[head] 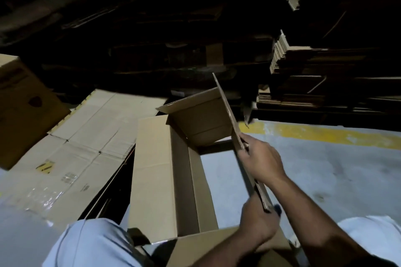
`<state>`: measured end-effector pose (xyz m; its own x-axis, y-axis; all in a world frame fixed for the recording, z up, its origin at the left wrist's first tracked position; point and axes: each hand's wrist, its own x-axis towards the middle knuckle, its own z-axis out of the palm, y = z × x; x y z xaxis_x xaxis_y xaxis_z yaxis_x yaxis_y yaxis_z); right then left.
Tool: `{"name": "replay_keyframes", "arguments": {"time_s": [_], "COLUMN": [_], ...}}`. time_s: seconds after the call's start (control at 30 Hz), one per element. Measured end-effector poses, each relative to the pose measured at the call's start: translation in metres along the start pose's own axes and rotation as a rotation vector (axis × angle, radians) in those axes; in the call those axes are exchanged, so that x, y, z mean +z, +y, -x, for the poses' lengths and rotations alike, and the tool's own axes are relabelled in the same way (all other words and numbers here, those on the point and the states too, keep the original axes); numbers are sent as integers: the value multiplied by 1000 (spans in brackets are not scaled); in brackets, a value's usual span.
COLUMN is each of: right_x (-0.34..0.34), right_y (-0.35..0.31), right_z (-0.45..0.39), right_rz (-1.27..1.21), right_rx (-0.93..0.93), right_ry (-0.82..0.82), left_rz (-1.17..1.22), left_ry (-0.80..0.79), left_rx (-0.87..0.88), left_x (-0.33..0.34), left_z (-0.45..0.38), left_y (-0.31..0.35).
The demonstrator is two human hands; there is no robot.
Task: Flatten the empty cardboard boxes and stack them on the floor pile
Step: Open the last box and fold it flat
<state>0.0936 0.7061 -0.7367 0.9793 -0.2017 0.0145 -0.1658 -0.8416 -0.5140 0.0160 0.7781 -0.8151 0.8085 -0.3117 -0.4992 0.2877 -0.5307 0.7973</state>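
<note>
Both grips holding the box (173, 171) right wall, right hand (263, 159) farther up, left hand (258, 221) nearer me; flat pile (86, 136) on floor (325, 169) left.

Dim warehouse or storeroom for packaging. Tall stacks of flattened cardboard (303, 67) line the back wall; more flattened sheets (86, 136) lie on a bare grey concrete floor (336, 169) marked with a worn yellow painted line (325, 134).
</note>
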Motion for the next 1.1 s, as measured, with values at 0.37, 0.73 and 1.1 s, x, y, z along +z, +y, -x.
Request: {"name": "replay_keyframes", "arguments": {"time_s": [0.37, 0.73, 1.1], "right_x": [-26, -7, 43], "right_y": [23, 47, 53], "right_z": [2, 12, 9], "right_rz": [-403, 279, 242], "right_rx": [-76, -224, -338], "right_ry": [-48, 35, -77], "left_rz": [673, 1171, 1366], "left_ry": [186, -31, 77], "left_rx": [162, -20, -242], "left_x": [-150, -251, -230], "left_z": [13, 22, 9], "left_y": [100, 47, -50]}}
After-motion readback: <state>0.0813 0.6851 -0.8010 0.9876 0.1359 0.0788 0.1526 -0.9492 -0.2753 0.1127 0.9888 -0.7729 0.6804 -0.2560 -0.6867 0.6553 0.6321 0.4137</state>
